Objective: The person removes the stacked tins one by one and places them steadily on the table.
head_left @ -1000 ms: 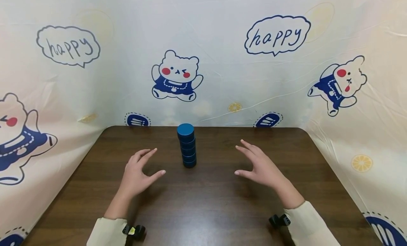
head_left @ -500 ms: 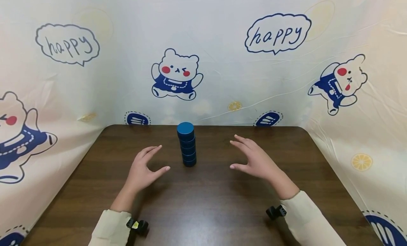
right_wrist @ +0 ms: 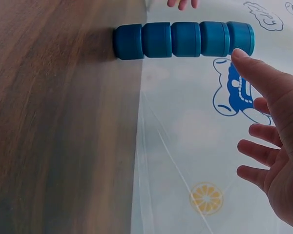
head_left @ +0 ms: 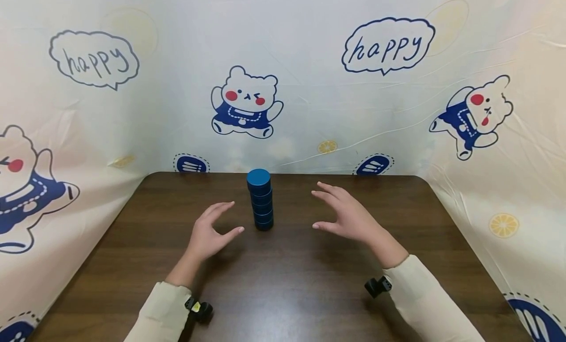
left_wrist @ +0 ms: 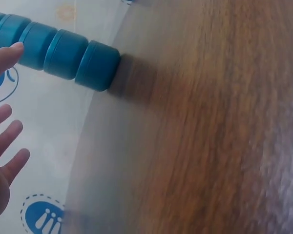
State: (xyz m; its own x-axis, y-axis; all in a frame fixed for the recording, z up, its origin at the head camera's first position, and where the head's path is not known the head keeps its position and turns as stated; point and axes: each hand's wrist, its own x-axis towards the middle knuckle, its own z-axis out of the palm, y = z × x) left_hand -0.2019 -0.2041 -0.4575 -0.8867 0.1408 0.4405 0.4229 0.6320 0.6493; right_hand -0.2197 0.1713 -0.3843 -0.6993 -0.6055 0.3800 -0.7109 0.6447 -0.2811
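A stack of several blue cylindrical blocks (head_left: pixel 262 204) stands upright on the wooden table, its top piece set slightly to the left. In both wrist views the blue blocks (left_wrist: pixel 66 53) appear sideways, joined end to end. My left hand (head_left: pixel 209 235) hovers left of the stack, thumb and fingers spread apart, touching nothing. To the right, farther from the stack, my right hand (head_left: pixel 349 215) is also held with thumb and fingers apart and holds nothing. The right thumb (right_wrist: pixel 256 70) overlaps the last block in the right wrist view, but the head view shows a gap.
The dark wooden table (head_left: pixel 283 288) has its far edge just behind the stack. A pale printed curtain (head_left: pixel 309 86) with cartoon bears hangs along the back and sides. Each sleeve cuff carries a small black wrist camera (head_left: pixel 378 286).
Both hands have moved forward and inward, the left one to the right and the right one to the left, closer to the stack. The stack stands unmoved; the head view has shifted slightly.
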